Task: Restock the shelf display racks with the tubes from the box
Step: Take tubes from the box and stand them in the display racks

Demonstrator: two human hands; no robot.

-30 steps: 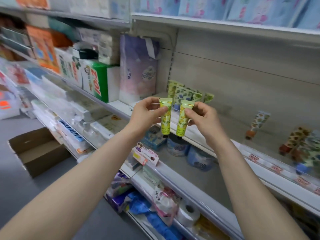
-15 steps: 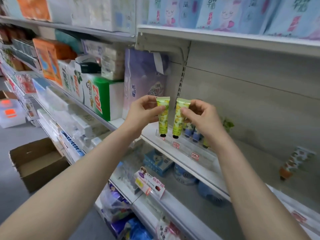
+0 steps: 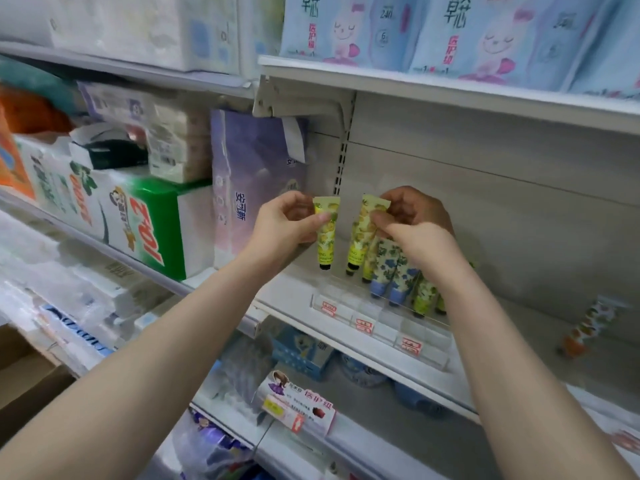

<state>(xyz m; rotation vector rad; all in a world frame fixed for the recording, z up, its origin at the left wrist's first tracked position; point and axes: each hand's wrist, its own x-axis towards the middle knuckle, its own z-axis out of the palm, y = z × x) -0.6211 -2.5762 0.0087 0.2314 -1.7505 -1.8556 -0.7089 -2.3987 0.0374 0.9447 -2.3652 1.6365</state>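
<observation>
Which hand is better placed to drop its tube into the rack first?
Probably the right hand: its yellow tube hangs beside the tubes standing in the clear rack. The left hand is farther off.

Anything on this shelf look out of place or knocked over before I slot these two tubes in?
One thing: a lone orange-capped patterned tube lies tilted on the bare shelf far right, outside the clear rack where the other tubes stand cap down. The yellow tubes in the left hand and right hand look fine.

"240" and "6" on the blue pack (image 3: 349,29), top shelf (image 3: 450,91); red "101" on the green-and-white box (image 3: 152,223) below-left.
</observation>
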